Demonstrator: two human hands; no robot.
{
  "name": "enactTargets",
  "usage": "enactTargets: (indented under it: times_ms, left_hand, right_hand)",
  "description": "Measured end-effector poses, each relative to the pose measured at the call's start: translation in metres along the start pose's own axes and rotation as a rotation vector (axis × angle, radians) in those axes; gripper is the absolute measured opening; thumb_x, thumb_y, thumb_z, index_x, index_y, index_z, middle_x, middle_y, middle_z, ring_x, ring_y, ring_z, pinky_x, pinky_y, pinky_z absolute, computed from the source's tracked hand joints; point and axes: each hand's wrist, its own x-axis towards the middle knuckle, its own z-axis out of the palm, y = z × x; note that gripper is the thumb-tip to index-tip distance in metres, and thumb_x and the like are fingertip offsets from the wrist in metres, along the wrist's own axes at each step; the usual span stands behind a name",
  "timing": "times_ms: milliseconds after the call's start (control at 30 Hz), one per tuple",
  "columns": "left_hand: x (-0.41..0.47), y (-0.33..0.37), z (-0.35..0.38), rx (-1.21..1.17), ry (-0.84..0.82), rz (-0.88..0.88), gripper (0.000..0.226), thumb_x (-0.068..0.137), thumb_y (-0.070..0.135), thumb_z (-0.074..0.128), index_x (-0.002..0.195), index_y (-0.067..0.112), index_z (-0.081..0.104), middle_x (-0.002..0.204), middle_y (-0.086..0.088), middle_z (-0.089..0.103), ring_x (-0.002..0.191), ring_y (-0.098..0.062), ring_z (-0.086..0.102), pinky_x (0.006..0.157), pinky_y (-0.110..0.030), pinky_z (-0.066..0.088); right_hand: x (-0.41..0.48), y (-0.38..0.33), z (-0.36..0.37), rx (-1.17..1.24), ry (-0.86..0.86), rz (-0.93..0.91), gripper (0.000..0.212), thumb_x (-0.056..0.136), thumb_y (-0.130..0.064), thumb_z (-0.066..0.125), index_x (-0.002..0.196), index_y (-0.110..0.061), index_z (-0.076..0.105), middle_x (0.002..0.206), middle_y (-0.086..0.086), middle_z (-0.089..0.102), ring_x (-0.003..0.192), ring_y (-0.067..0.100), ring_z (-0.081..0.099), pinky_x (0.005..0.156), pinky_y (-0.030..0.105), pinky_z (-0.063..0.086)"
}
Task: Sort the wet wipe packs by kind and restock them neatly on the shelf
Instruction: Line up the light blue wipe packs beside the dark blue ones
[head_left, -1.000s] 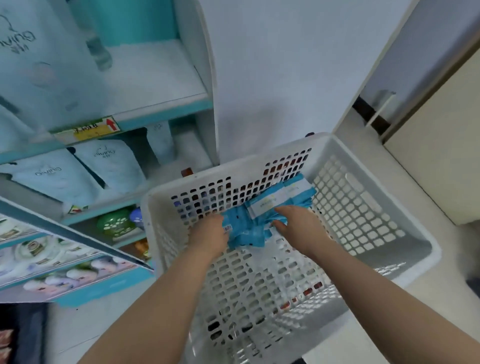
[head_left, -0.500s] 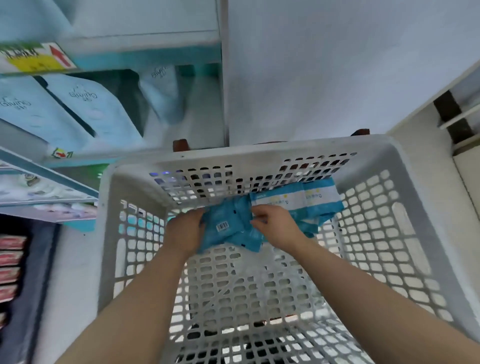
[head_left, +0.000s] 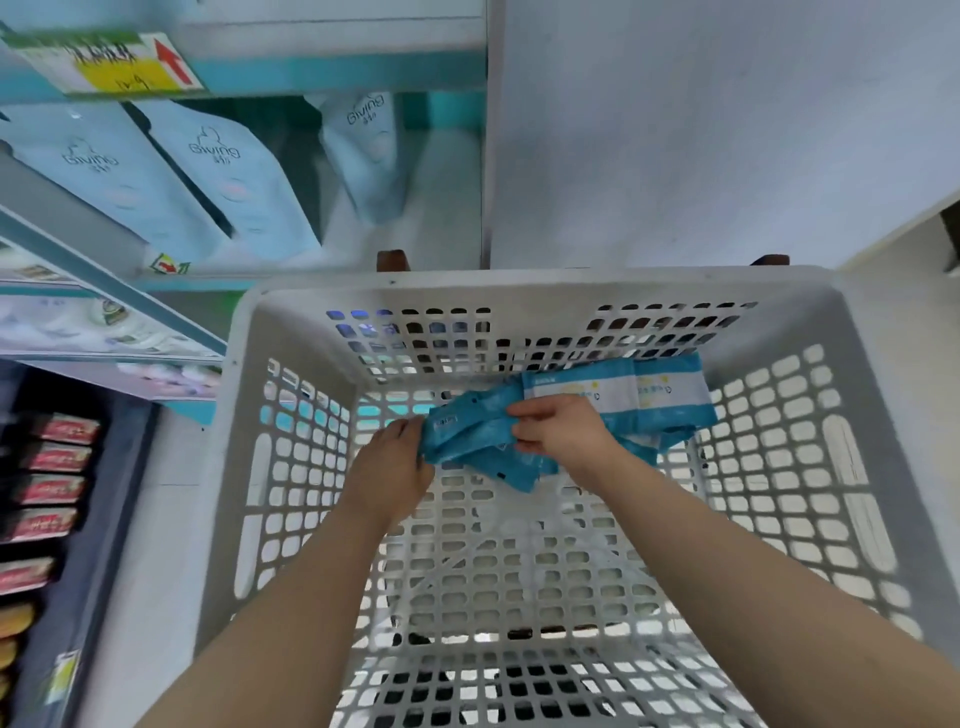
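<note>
A white perforated plastic basket (head_left: 519, 288) fills the lower view. At its far end lies a pile of blue wet wipe packs (head_left: 478, 441), some with white label panels (head_left: 613, 389). My left hand (head_left: 395, 467) grips the left edge of the blue packs. My right hand (head_left: 561, 431) pinches the same bunch from the right, thumb and fingers curled over the top pack. Both forearms reach into the basket from below.
A teal-edged shelf (head_left: 332, 67) stands at the upper left with pale blue pouches (head_left: 228, 176) leaning on it and a yellow price tag (head_left: 114, 65). Lower shelves at the far left hold red packs (head_left: 57, 457). A white wall panel (head_left: 701, 130) rises behind the basket.
The view has tilted down over the basket, which now fills the frame. Both hands stay on the blue packs and have bunched them closer together, the right hand shifting over the top pack.
</note>
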Motion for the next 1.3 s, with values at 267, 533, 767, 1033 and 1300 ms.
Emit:
enactTargets:
  times_ms: [267,533,767,1033,1300]
  left_hand:
    - [0.001,0.034,-0.016,-0.46,0.015,-0.084,0.025,0.096,0.011,0.041,0.12,0.01,0.05,0.101,-0.003,0.058,0.086,-0.022,0.056,0.06,-0.027,0.038]
    - [-0.022,0.066,-0.024,-0.666,-0.04,-0.034,0.031,0.095,0.009,0.042,0.125,0.014,0.043,0.109,-0.002,0.057,0.091,-0.019,0.057,0.076,-0.032,0.047]
    - [-0.029,0.074,-0.02,-0.635,0.108,0.039,0.038,0.088,0.017,0.066,0.117,0.019,0.042,0.103,0.01,0.057,0.091,-0.008,0.06,0.071,-0.014,0.05]
    - [-0.02,0.066,-0.024,-0.774,0.217,-0.211,0.027,0.09,0.012,0.058,0.114,0.017,0.046,0.102,0.0,0.062,0.093,-0.02,0.062,0.078,-0.037,0.053]
    - [-0.011,0.073,-0.01,-0.787,0.194,-0.244,0.023,0.089,0.009,0.059,0.107,0.017,0.046,0.09,0.009,0.058,0.078,-0.004,0.057,0.06,-0.021,0.046]
  right_hand:
    - [-0.029,-0.019,-0.006,0.29,-0.062,0.137,0.027,0.089,0.013,0.053,0.113,0.003,0.061,0.094,0.017,0.066,0.078,0.022,0.066,0.073,0.041,0.057]
    - [-0.044,-0.021,-0.007,0.623,-0.18,0.113,0.021,0.095,0.011,0.039,0.101,0.002,0.057,0.086,0.014,0.065,0.066,0.016,0.067,0.083,0.049,0.053]
    - [-0.055,-0.024,-0.017,0.665,-0.235,0.058,0.022,0.093,0.011,0.043,0.111,0.005,0.056,0.08,0.012,0.068,0.069,0.017,0.067,0.082,0.044,0.057]
    - [-0.023,-0.004,-0.071,-0.972,0.296,-0.555,0.04,0.092,-0.016,0.058,0.132,-0.011,0.055,0.138,0.009,0.052,0.126,0.026,0.044,0.105,0.029,0.03]
    - [0.013,0.008,-0.073,-1.418,0.404,-0.522,0.058,0.082,-0.036,0.065,0.135,-0.018,0.048,0.134,0.007,0.048,0.124,0.03,0.035,0.101,0.039,0.025]
